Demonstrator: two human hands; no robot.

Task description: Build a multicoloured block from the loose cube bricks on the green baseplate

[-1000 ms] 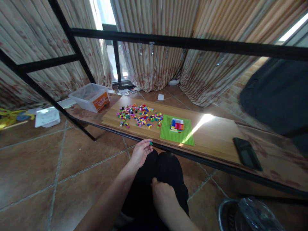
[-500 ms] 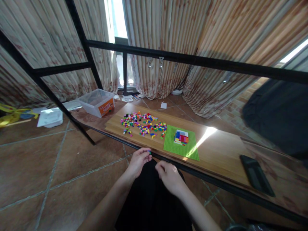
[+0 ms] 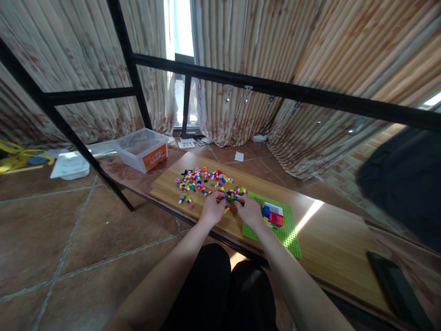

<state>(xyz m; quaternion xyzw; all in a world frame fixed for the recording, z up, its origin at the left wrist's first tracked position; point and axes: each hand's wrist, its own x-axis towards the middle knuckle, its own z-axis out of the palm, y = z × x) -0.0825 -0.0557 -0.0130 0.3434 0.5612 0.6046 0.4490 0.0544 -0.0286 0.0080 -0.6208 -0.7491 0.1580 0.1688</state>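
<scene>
Loose toy bricks (image 3: 196,177) in many colours lie scattered on the wooden board. At the near right edge of this pile, my left hand (image 3: 213,208) has its fingers curled together among the bricks; what they pinch is too small to make out. My right hand (image 3: 249,210) faces it from the other side, fingertips drawn together at the same cluster, their contents hidden. Behind the right wrist is a green baseplate (image 3: 291,230), partly covered by that arm. A block of joined bricks (image 3: 274,215) in red, blue, white and orange stands on it.
The wooden board (image 3: 330,234) rests on a low bench with a dark metal frame. A clear plastic box (image 3: 132,154) with an orange label stands at the left end. A dark phone-like slab (image 3: 396,285) lies at the right. A black bar (image 3: 220,76) crosses behind.
Both hands have moved forward from above my lap to the brick pile. My left hand held a small green and blue piece before. The view has shifted slightly.
</scene>
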